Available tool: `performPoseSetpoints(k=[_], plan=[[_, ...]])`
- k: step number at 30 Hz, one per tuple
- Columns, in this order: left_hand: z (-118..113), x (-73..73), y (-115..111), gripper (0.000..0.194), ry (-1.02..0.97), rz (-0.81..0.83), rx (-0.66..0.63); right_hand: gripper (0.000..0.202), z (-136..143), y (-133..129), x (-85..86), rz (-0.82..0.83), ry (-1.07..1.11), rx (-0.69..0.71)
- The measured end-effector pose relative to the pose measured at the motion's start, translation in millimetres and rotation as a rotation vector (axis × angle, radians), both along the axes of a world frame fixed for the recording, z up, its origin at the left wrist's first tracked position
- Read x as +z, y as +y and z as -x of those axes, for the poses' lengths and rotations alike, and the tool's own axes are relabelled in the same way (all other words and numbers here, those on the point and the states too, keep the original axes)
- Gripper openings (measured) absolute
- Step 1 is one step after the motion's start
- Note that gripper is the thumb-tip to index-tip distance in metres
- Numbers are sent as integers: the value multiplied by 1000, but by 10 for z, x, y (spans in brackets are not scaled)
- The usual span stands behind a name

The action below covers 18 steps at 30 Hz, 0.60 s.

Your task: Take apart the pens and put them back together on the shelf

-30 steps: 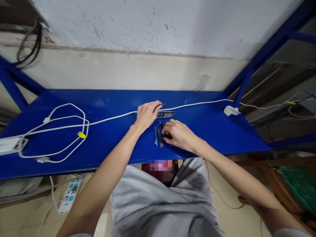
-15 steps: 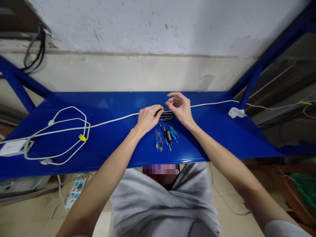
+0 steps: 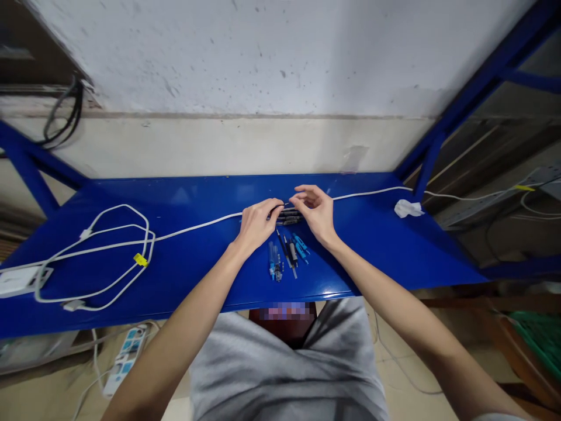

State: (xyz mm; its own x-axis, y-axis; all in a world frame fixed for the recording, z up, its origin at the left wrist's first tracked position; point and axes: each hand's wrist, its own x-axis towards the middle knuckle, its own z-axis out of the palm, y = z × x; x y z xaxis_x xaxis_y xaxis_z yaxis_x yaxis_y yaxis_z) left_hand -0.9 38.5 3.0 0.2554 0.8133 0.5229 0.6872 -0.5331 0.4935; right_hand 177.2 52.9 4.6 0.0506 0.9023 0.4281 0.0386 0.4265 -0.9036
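Note:
Over the blue table (image 3: 372,251), my left hand (image 3: 259,223) is closed in a pinch, its fingertips on something thin and dark that is mostly hidden. Close to its right, my right hand (image 3: 319,215) has thumb and forefinger together at the end of a thin piece, too small to name. A row of dark pens (image 3: 289,217) lies just below and between both hands. Nearer the table's front edge are clear tubes with blue ends (image 3: 272,262), dark slim pen parts (image 3: 284,248), a grey grip piece (image 3: 293,252) and blue clip-like parts (image 3: 301,247).
A white cable (image 3: 197,226) crosses the table behind the hands. At left lie a looped white cord (image 3: 149,234) with a yellow tag and a white adapter (image 3: 21,282). Crumpled tissue (image 3: 408,208) sits at right. A power strip (image 3: 127,356) is on the floor.
My right hand has come closer to my left, and its thumb and forefinger have closed on the thin piece. The view has tilted slightly, so the table appears lower.

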Motion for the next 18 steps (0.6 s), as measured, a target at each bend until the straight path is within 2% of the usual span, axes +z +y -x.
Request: performPoseSetpoints(k=[4, 11, 15, 18], plan=[[-16, 7, -23, 25, -31, -20, 2, 23, 30, -43, 7, 16, -48, 79], [-19, 4, -21, 24, -29, 14, -57, 38, 22, -29, -13, 110, 18, 146], [-16, 25, -37, 20, 10, 50, -126, 44, -7, -42, -30, 112, -88, 135], [-8, 10, -34, 26, 52, 47, -131, 53, -22, -63, -22, 101, -216, 131]])
